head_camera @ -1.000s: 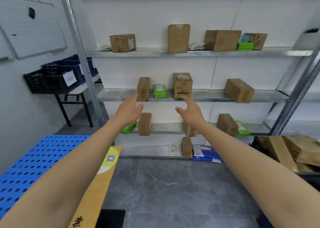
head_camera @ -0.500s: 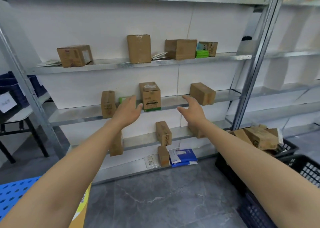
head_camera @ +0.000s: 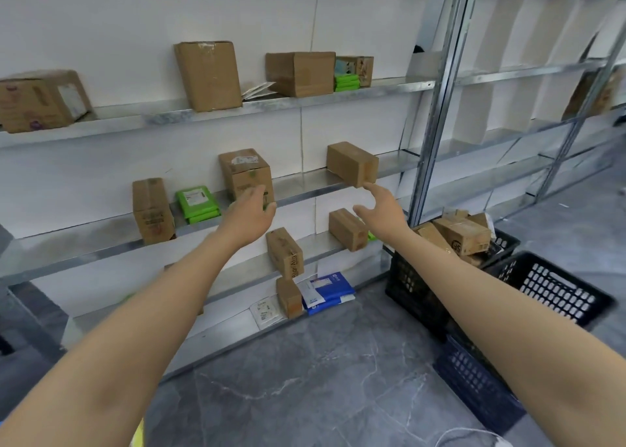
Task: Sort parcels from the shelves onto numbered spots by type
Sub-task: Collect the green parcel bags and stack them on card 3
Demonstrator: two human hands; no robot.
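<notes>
Left hand (head_camera: 252, 214): raised in front of the middle shelf (head_camera: 305, 189), fingers spread wide, holding nothing; it overlaps the lower front of the labelled carton (head_camera: 244, 172), contact not certain.
Right hand (head_camera: 381, 207): raised to the right of the left hand, fingers spread wide, holding nothing; index tip at the lower near corner of the plain carton (head_camera: 352, 163), touching or just short of it, cannot tell which.
Labelled carton: upright on the middle shelf, white sticker on top, between the green packets (head_camera: 198, 202) on its left and the plain carton on its right.
Plain carton: lying on its side on the middle shelf, turned at an angle, its near end over the shelf edge.
Middle shelf, far left: one more narrow brown box (head_camera: 152, 211), upright, just beside the green packets.
Top shelf (head_camera: 216, 109): a row of brown boxes; a tall box (head_camera: 208, 75) stands near the centre, a low box (head_camera: 301, 73) to its right.
Lower shelf: two brown boxes, one (head_camera: 285, 252) below the left hand, one (head_camera: 348, 229) below the right hand.
Bottom shelf: blue and white mailers (head_camera: 327, 290) beside a small upright box (head_camera: 289, 297).
Floor, right: black crate (head_camera: 420, 290) holding cartons, a second black crate (head_camera: 555, 292) nearer.
</notes>
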